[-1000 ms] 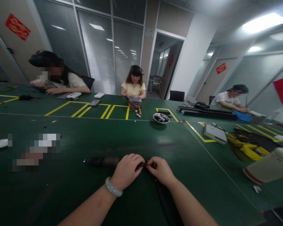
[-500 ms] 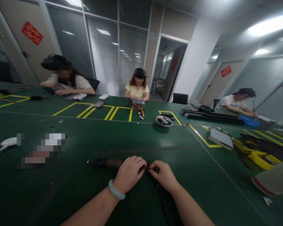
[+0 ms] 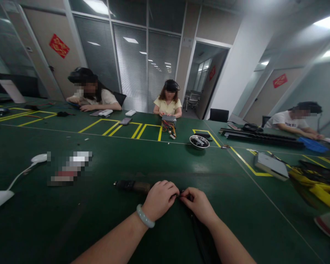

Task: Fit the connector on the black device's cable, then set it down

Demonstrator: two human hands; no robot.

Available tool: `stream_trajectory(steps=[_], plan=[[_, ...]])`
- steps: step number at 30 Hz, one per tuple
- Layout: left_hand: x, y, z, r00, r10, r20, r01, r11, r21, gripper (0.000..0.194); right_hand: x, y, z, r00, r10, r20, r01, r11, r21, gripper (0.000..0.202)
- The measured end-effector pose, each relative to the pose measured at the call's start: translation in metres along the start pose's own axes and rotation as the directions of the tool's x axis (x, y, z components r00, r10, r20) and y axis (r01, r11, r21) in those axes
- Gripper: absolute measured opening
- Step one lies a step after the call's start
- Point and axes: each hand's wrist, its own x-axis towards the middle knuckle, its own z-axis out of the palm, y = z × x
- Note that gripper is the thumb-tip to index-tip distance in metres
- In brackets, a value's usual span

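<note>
A dark cylindrical tool (image 3: 141,187), black with a brownish band and a small metal tip at its left end, lies on the green table in front of me. My left hand (image 3: 161,200), a pale bangle on its wrist, is closed over the tool's right part. Close beside it, my right hand (image 3: 198,205) pinches a small dark piece at the tool's right end; the fingers hide what it is. A long black item (image 3: 200,231) runs from under my right hand toward the near table edge.
A metal bowl (image 3: 199,142) with dark parts stands ahead. A silver box (image 3: 271,166) and a yellow-black bag (image 3: 319,187) lie right. A white device (image 3: 40,158) with a cable is left. Three people (image 3: 167,104) sit across the table (image 3: 104,216).
My view has turned slightly left, so the scene sits farther right. Both hands keep their hold, with no clear movement of the tool.
</note>
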Motion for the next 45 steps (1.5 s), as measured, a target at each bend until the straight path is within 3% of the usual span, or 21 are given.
stream_trajectory(steps=[10, 26, 45], plan=[[0.002, 0.000, -0.004, 0.999, -0.040, -0.001, 0.040, 0.999, -0.009, 0.017, 0.001, 0.005, 0.004, 1.000, -0.021, -0.016, 0.020, 1.000, -0.014, 0.005], [0.003, -0.005, 0.009, 0.996, -0.088, -0.030, 0.085, 0.993, -0.078, 0.017, 0.001, 0.004, 0.005, 0.998, 0.002, -0.057, -0.002, 1.000, 0.012, 0.003], [0.006, -0.005, 0.007, 0.995, -0.094, 0.021, 0.096, 0.988, -0.124, 0.014, 0.004, 0.002, 0.005, 0.997, 0.016, -0.072, -0.015, 1.000, 0.010, 0.008]])
